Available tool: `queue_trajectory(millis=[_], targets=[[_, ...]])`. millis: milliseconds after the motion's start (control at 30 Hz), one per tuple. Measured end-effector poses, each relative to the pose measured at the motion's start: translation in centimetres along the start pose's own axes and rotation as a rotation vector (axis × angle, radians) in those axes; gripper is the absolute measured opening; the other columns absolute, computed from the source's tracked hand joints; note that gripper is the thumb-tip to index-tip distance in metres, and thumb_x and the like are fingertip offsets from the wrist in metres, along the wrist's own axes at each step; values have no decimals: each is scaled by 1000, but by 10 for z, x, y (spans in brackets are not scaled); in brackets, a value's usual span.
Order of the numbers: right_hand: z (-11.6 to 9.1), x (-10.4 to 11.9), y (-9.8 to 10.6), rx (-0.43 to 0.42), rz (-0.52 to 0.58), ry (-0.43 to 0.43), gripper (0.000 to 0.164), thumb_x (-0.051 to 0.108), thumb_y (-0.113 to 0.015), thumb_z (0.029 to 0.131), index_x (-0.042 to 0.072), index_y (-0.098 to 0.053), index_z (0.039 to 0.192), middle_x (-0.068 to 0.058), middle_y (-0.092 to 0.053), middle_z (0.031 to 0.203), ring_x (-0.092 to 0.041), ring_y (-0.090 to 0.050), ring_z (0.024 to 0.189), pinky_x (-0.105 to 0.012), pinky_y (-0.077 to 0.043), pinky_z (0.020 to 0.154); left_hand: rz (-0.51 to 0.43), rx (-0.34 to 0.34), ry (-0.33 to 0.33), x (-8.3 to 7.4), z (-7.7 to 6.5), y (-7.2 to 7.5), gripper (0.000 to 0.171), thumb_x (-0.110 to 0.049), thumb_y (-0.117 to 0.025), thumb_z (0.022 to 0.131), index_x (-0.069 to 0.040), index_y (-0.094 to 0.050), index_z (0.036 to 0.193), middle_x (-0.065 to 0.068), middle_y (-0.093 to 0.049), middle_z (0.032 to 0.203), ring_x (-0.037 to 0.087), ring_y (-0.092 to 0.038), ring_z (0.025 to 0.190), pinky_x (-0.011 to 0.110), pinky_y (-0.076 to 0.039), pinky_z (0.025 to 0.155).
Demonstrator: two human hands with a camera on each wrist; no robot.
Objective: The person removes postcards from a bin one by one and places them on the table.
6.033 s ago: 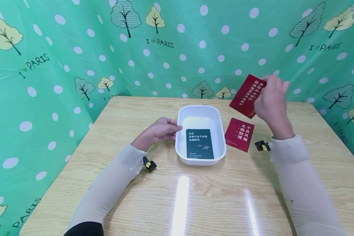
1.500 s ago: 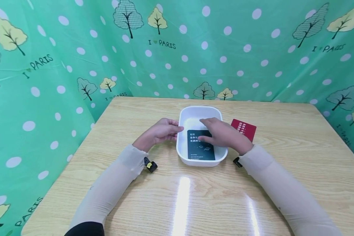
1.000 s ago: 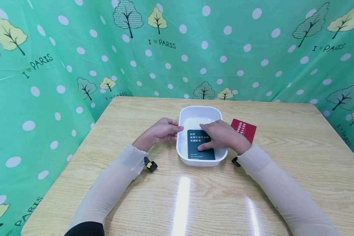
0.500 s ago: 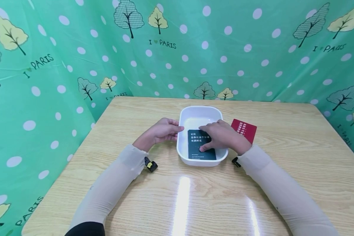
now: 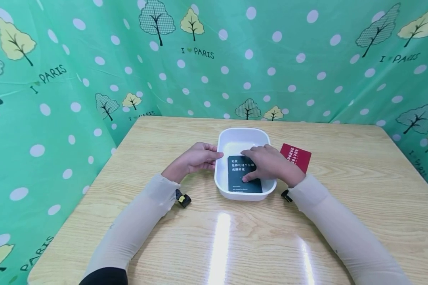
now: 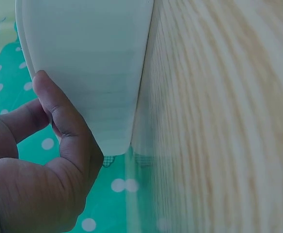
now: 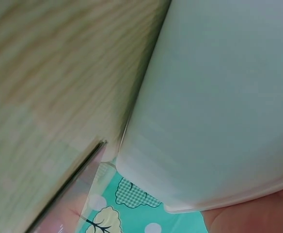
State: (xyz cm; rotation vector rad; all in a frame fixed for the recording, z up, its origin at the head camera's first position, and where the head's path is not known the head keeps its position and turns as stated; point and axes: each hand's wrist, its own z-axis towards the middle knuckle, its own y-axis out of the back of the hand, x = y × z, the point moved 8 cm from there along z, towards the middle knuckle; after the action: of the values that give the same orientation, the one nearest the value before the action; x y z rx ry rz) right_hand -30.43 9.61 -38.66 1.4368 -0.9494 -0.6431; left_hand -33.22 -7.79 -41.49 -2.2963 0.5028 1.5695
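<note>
A white plastic bin (image 5: 221, 186) stands on the table, with a dark green booklet (image 5: 237, 182) bearing white print lying inside. My left hand (image 5: 198, 157) pinches the bin's left rim, thumb on top and fingers below; the left wrist view shows this hand (image 6: 59, 155) against the bin's outer wall (image 6: 90, 63). Reaching over the right rim, my right hand (image 5: 267, 163) grips the booklet, thumb on its cover and fingertips near its far edge. What lies under that palm is hidden. In the right wrist view, the bin's wall (image 7: 204, 97) hides most of the hand (image 7: 258, 218).
A red booklet (image 5: 297, 155) with white writing lies right of the bin, partly behind my right wrist. The wooden table (image 5: 171, 237) ends at a green dotted curtain (image 5: 207, 91) at the back and left. Dark wrist cameras (image 5: 183, 198) hang under the sleeves.
Earlier, my right hand held a red booklet above another red one; it is now on the table. The right hand has since moved into the bin, thumb lowered onto the green booklet.
</note>
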Motion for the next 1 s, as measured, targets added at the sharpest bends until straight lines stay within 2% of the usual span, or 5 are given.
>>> queue_trajectory(millis=[233, 400, 633, 833, 1000], targets=[[-2, 0, 6, -50, 18, 21, 95, 64, -78, 67, 11, -50, 141, -8, -53, 119, -23, -47, 100, -37, -48, 84, 2, -5, -5, 0, 0, 0, 16, -8, -64, 95, 2, -56, 104, 16, -64, 91, 17, -61, 67, 28, -56, 62], [-3, 0, 11, -70, 93, 3, 87, 53, -84, 68, 8, -53, 136, -8, -54, 115, -22, -49, 101, -40, -50, 88, -6, -7, -2, 0, 1, -1, 18, -7, -65, 94, 1, -54, 106, 12, -64, 87, 17, -61, 68, 27, -56, 62], [-3, -1, 11, -68, 215, -13, 80, 39, -85, 74, 7, -44, 134, -7, -56, 115, -21, -54, 101, -41, -51, 91, -3, -17, 2, 1, 0, -1, 18, -6, -65, 94, 2, -54, 106, 11, -62, 85, 17, -60, 68, 27, -56, 62], [-6, 0, 16, -76, 300, 18, 54, 12, -73, 89, 7, -41, 131, -5, -54, 106, -21, -56, 93, -38, -54, 86, 2, -17, 2, 1, 0, -1, 18, -7, -64, 94, 2, -54, 106, 14, -62, 89, 17, -60, 68, 28, -56, 63], [-9, 3, 23, -99, 340, 81, 36, 1, -58, 96, 3, -41, 127, -8, -54, 106, -22, -56, 91, -38, -55, 85, 5, -17, 6, 0, 1, -1, 18, -7, -65, 94, 2, -54, 106, 12, -63, 87, 15, -60, 66, 26, -56, 62]])
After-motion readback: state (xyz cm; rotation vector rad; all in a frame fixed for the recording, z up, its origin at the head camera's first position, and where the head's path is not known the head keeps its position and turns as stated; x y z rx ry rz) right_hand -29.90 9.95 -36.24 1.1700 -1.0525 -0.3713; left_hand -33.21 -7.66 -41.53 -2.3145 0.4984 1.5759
